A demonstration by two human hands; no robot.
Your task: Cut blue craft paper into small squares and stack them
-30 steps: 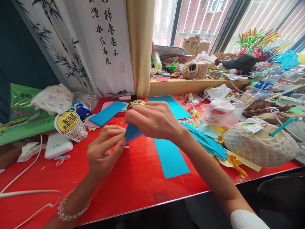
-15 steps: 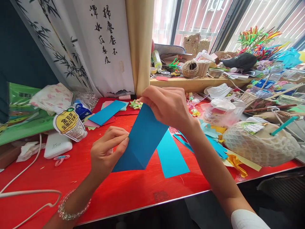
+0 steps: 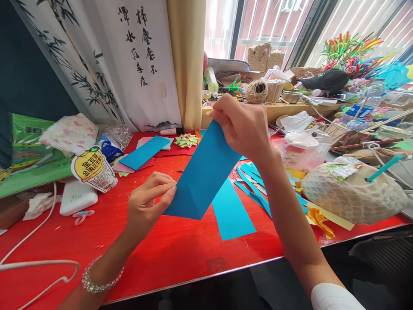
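Observation:
A sheet of blue paper is held up at a slant above the table, with a faint crease near its lower end. My left hand pinches its lower left edge between thumb and fingers. At the top end, my right hand is closed on the upper edge; its fingertips partly hide the paper there. Below and to the right, a blue paper strip lies flat on the red table. Several narrow blue paper strips lie beyond it, partly behind my right forearm.
A stack of coloured paper lies at the back left, with a folded green paper piece near it. At left are a white power bank and a cable. A coconut in netting and plastic bags crowd the right.
My right hand has moved up and to the right, lifting the blue paper with it. My left hand has shifted slightly right, still pinching the edge. More narrow strips show behind.

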